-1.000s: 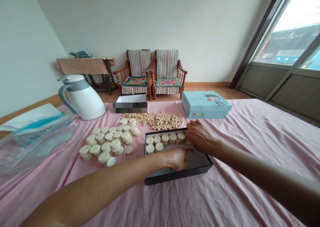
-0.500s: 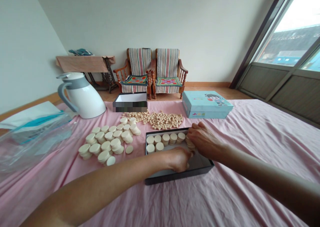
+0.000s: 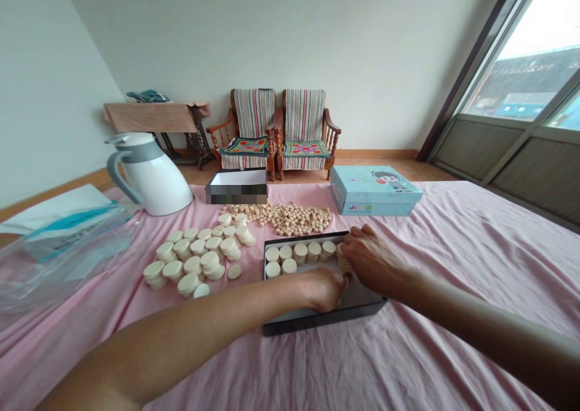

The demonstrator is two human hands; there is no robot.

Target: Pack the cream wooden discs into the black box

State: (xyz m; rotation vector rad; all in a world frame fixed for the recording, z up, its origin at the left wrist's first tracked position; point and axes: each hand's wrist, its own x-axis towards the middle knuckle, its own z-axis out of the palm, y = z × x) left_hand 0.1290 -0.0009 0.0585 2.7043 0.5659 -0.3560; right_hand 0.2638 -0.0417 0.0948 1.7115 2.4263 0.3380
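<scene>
A shallow black-rimmed box [image 3: 304,325] lies in front of me, with stacks of round pale wooden discs [image 3: 299,252] lined along its far side and two more stacks at its left. At the right end of the far row, my right hand [image 3: 369,255] is closed around a disc stack [image 3: 341,258], partly covering it. My left hand [image 3: 327,289] reaches across the box, its fingers curled against the lower front of that same stack; the fingertips are mostly hidden. Left of the box stand many more disc stacks [image 3: 193,265], with one loose disc [image 3: 234,271] beside them.
Small wooden pieces [image 3: 301,219] are heaped behind the box. Further back are another open box [image 3: 240,180], a light-blue box [image 3: 376,189] and a white-grey jug [image 3: 158,178]. A clear plastic bag [image 3: 67,254] lies left on the pink cloth [image 3: 435,350]. Two armchairs [image 3: 303,127] stand beyond.
My right hand has shifted very slightly right and down, showing a little more of the end stack. My left hand stays nearly in place.
</scene>
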